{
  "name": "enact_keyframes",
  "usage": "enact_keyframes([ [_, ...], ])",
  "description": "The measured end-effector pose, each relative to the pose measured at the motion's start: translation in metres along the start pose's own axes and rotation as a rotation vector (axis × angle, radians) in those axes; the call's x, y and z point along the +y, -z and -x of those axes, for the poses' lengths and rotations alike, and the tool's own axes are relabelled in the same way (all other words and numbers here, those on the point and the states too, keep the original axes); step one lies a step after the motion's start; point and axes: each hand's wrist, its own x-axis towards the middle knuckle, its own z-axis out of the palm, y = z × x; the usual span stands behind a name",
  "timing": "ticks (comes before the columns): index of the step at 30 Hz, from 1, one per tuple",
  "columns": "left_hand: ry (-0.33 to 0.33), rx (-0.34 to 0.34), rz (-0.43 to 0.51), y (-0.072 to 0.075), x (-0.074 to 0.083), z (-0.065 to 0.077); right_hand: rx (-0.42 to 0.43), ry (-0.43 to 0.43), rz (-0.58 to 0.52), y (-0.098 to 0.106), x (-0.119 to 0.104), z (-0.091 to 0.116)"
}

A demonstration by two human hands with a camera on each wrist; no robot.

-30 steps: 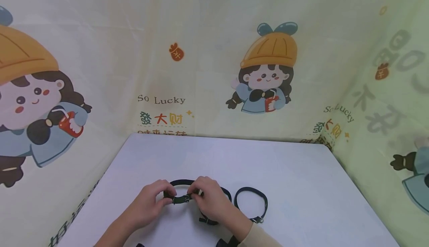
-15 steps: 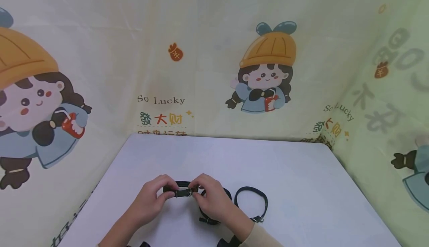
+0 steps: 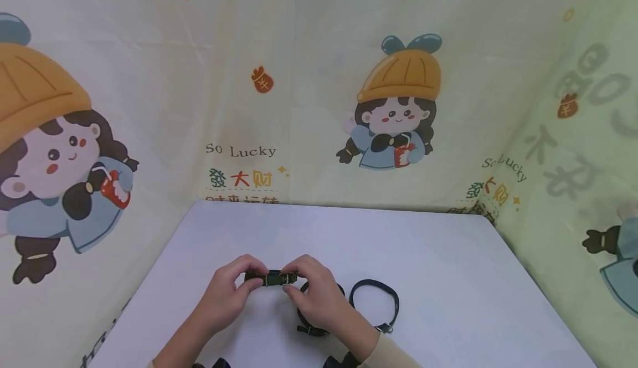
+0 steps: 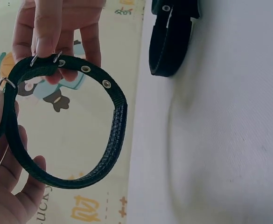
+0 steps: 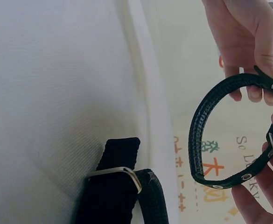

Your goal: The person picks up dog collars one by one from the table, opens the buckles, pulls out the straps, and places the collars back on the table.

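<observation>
A dark collar (image 3: pixel 274 279) with a metal buckle and eyelets is held up in front of me, fastened into a loop. My left hand (image 3: pixel 226 290) pinches its left end between thumb and fingers. At the opposite end, the thumb and fingers of my right hand (image 3: pixel 319 296) grip it beside the buckle. From the left wrist the collar (image 4: pixel 121 123) appears as a full ring, eyelets along its upper side. The right wrist view shows the same collar (image 5: pixel 196 135) with its textured lining. A second dark collar (image 3: pixel 313 331) lies on the table, partly hidden behind my right hand.
Another looped collar (image 3: pixel 396 304) lies to the right on the white table (image 3: pixel 448 279). A black strap (image 4: pixel 173 46) shows in the left wrist view, and a black strap with a metal ring (image 5: pixel 113 186) in the right one. Printed cloth (image 3: pixel 319 135) surrounds the table.
Both hands have raised the held collar slightly and tilted it, so its open ring now appears edge-on in the head view. The collars on the table have stayed put.
</observation>
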Motion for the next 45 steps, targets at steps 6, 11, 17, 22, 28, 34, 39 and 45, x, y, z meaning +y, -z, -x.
enact_keyframes([
  [6,0.045,0.029,0.021,-0.004,0.005,-0.004,0.030,-0.032,0.007,0.002,-0.002,0.000],
  [11,0.075,0.043,0.018,-0.007,0.007,-0.008,0.058,-0.042,-0.003,0.002,0.000,0.000],
  [17,0.105,0.047,0.002,-0.010,0.010,-0.012,0.093,-0.064,-0.033,0.003,0.000,-0.002],
  [22,0.112,0.032,0.022,-0.011,0.010,-0.014,0.085,-0.101,-0.042,0.004,-0.001,-0.003],
  [28,0.074,0.024,0.020,-0.015,0.011,-0.017,0.088,-0.100,-0.039,0.005,-0.002,-0.003],
  [34,0.068,0.035,-0.014,-0.018,0.013,-0.019,0.093,-0.106,-0.045,0.005,-0.003,-0.004],
  [39,0.077,0.047,-0.029,-0.019,0.015,-0.019,0.093,-0.120,-0.047,0.006,-0.002,-0.004],
  [45,0.086,0.057,-0.026,-0.018,0.013,-0.018,0.082,-0.160,-0.063,0.008,-0.003,-0.004],
])
